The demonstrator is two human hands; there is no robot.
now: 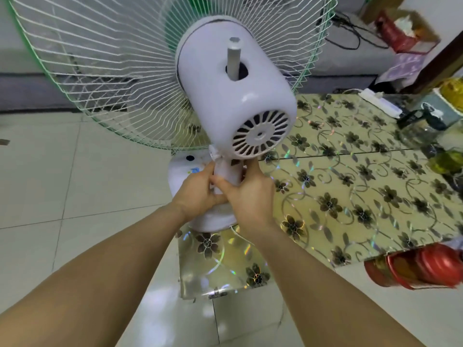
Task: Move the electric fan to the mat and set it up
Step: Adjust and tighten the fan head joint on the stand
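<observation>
Your left hand (198, 194) and right hand (250, 196) both wrap the white neck of the electric fan (235, 96), each grip pressed tight around it, thumbs touching. The fan's round base sits at the mat's (350, 191) near left corner, partly over the tiled floor (75, 184). A red jar (413, 267) lies by the mat's near edge.

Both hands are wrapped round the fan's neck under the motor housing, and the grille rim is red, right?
Not quite: the head view shows the grille rim is green. The rest holds: the left hand and right hand both grip the fan's neck under the motor housing.
</observation>
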